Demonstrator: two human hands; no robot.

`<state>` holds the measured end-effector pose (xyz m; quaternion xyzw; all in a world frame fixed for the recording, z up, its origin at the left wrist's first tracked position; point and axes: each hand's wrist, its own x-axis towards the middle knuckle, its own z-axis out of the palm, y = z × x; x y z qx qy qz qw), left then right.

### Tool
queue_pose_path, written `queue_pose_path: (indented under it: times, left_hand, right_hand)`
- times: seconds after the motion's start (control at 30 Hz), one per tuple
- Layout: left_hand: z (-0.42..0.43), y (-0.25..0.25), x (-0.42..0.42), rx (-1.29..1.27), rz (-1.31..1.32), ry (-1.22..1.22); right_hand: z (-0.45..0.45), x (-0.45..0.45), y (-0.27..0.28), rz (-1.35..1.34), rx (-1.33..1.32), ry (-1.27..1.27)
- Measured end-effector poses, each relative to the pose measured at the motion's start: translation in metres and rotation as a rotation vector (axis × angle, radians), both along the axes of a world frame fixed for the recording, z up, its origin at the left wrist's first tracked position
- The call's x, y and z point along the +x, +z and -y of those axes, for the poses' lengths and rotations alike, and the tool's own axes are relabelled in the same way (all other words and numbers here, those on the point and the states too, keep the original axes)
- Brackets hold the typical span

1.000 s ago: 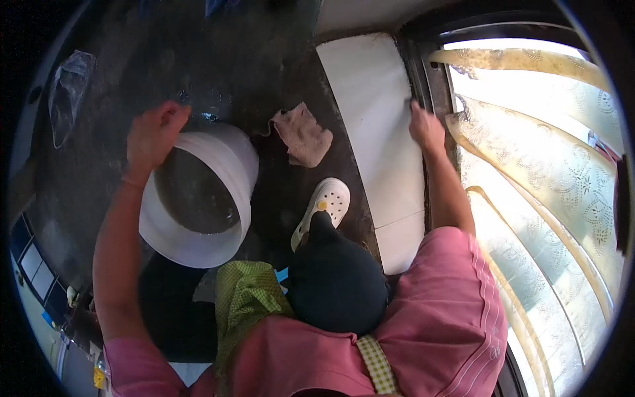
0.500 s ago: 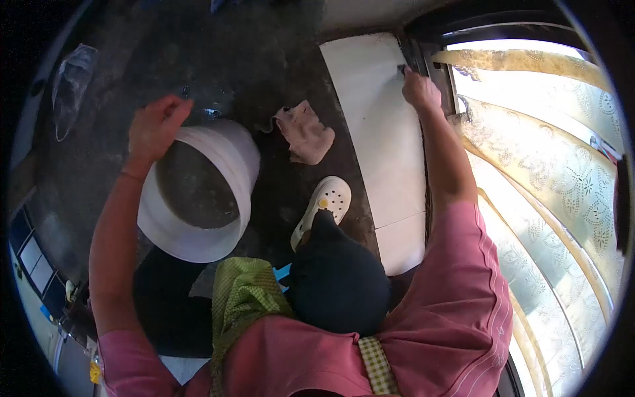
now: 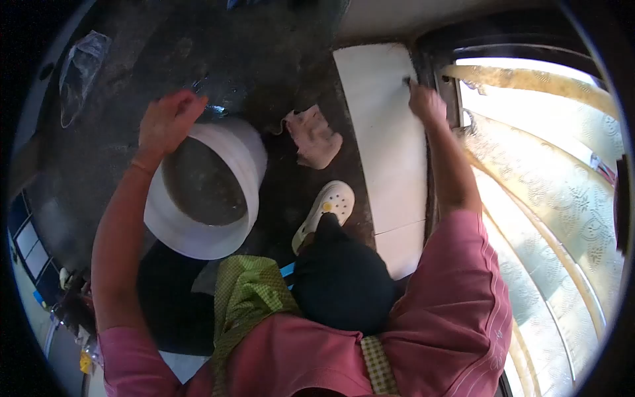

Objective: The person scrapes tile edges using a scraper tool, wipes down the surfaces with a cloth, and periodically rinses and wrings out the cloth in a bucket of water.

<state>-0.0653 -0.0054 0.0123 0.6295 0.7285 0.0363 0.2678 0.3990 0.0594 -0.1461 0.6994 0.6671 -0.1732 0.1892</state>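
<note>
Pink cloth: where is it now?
In the head view, the cloth lies on the dark floor between the white bucket on the left and the white tiles on the right.

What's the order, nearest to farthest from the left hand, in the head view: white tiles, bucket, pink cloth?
1. Bucket: its rim is right by the left hand; whether they touch is unclear.
2. Pink cloth: on the dark floor, to the right of the bucket.
3. White tiles: farther right, past the cloth, by the right hand.
</note>
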Motion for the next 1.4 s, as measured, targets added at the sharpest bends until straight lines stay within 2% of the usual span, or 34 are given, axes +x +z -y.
queue_pose_path:
  times: [0.03, 0.1, 0.17, 0.27, 0.37, 0.43, 0.5, 0.6, 0.67, 0.73, 0.9, 0.97, 1.03, 1.1, 1.17, 1.23, 1.4]
  left_hand:
    - [-0.004, 0.0, 0.003, -0.04, -0.076, -0.038]
    - [-0.004, -0.004, 0.001, -0.048, -0.056, -0.023]
    - [0.0, -0.002, 0.0, -0.073, -0.061, -0.02]
    - [-0.003, 0.005, 0.002, -0.021, -0.069, -0.022]
    - [-0.005, -0.001, 0.003, 0.003, -0.048, -0.023]
    - [-0.003, -0.004, 0.001, -0.008, -0.075, -0.076]
    - [-0.003, -0.001, 0.002, -0.011, -0.056, -0.045]
    - [-0.002, 0.001, 0.0, 0.002, -0.023, -0.038]
    - [-0.003, -0.001, 0.0, 0.013, 0.024, -0.047]
    - [-0.002, -0.005, 0.0, 0.0, -0.05, -0.072]
    - [-0.001, 0.001, 0.003, -0.01, -0.017, -0.025]
    - [0.005, 0.001, 0.0, -0.011, 0.018, 0.036]
    - [0.002, -0.006, -0.002, 0.064, -0.066, -0.084]
    - [-0.002, -0.003, -0.002, 0.018, -0.045, -0.06]
    - [0.004, -0.002, 0.003, -0.037, -0.035, -0.053]
    - [0.002, -0.001, 0.0, 0.003, 0.012, -0.011]
    - [-0.003, -0.004, 0.001, 0.009, -0.046, -0.028]
  right_hand:
    - [0.018, 0.007, 0.014, -0.008, -0.016, 0.077]
    - [0.048, 0.019, 0.014, -0.012, -0.038, 0.074]
    - [0.033, 0.02, -0.002, 0.034, -0.076, 0.036]
    - [0.006, -0.007, 0.007, -0.054, 0.002, -0.011]
    - [0.035, 0.012, 0.002, -0.017, 0.009, 0.082]
    - [0.055, 0.016, 0.017, -0.015, -0.055, 0.051]
    - [0.04, 0.023, -0.002, 0.016, -0.049, 0.061]
    - [0.013, -0.004, 0.02, 0.002, -0.062, -0.028]
    - [0.033, 0.013, 0.002, 0.005, -0.109, 0.022]
    - [0.059, 0.018, 0.012, -0.034, -0.058, 0.05]
    - [-0.014, -0.016, 0.013, -0.012, -0.016, 0.004]
    - [-0.013, -0.018, 0.007, -0.027, 0.021, 0.03]
    - [0.005, -0.007, 0.012, 0.018, -0.094, 0.05]
    - [0.001, 0.003, 0.008, 0.061, -0.144, 0.079]
    - [-0.024, -0.013, 0.009, -0.007, -0.056, 0.001]
    - [-0.051, -0.032, 0.003, 0.055, -0.063, -0.021]
    - [-0.026, -0.007, 0.005, 0.074, -0.042, 0.185]
